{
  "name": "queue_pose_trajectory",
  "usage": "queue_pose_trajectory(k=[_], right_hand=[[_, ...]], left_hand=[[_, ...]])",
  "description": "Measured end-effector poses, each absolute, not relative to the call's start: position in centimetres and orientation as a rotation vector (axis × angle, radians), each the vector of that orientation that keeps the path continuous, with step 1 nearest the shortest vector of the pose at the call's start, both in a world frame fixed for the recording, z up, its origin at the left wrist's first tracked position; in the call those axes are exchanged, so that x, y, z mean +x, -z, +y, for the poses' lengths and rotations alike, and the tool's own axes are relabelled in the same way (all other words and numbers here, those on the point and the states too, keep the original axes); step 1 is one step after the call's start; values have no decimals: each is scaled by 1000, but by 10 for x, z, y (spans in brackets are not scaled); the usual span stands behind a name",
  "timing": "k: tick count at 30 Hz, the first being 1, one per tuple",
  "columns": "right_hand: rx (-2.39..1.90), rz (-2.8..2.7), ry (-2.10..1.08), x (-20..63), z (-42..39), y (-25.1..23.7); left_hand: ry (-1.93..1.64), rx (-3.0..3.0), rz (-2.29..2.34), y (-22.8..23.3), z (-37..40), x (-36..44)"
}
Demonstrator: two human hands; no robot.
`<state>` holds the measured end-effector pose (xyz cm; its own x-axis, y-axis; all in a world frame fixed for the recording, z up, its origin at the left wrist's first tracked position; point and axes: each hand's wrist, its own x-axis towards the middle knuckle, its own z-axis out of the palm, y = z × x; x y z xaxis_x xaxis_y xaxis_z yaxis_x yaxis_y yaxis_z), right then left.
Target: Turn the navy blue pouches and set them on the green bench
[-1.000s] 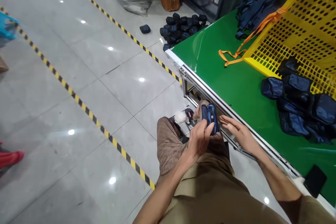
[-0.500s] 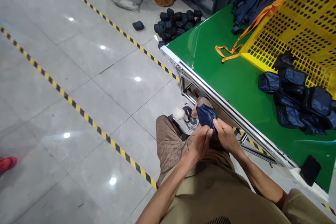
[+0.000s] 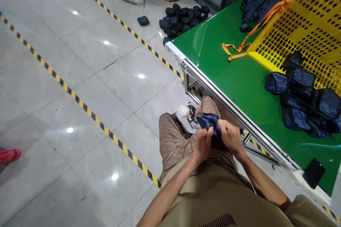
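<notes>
Over my lap, both hands grip a small dark blue fabric pouch (image 3: 207, 121). My left hand (image 3: 203, 142) pinches its near edge, thumb on top. The fingers of my right hand (image 3: 229, 135) are closed on the pouch's right side. Between the hands the cloth looks bunched and partly opened out; its inside is mostly hidden by my fingers. Similar blue pouches (image 3: 295, 115) lie heaped on the green table (image 3: 213, 67) to my right, some of them at the mouth of a yellow perforated basket (image 3: 262, 64).
An orange strap (image 3: 262, 19) is tied to the basket. More pouches (image 3: 181, 21) are piled on the floor past the table's corner. A black phone (image 3: 314, 173) lies at the table's near edge. Yellow-black tape (image 3: 106, 129) marks the floor. A red shoe (image 3: 10, 155) shows at far left.
The pouch has gone from a flatter, raised shape to a lower, bunched one with its folds spread. My hands still grip it. The whole view has shifted slightly.
</notes>
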<state>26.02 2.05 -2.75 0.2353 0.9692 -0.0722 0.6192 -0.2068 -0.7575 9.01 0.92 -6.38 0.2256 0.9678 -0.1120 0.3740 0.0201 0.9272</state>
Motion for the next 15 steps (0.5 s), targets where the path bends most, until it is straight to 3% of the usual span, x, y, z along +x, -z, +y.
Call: queue_pose_trajectory(k=[7,15], right_hand=[[-2123,-1286,-567,310,55,50],[-1801,-1634,-490,247,21,-19]], left_hand=[[-829,1720,1105,57,11,84],[-972,1654,1052,13,26,74]])
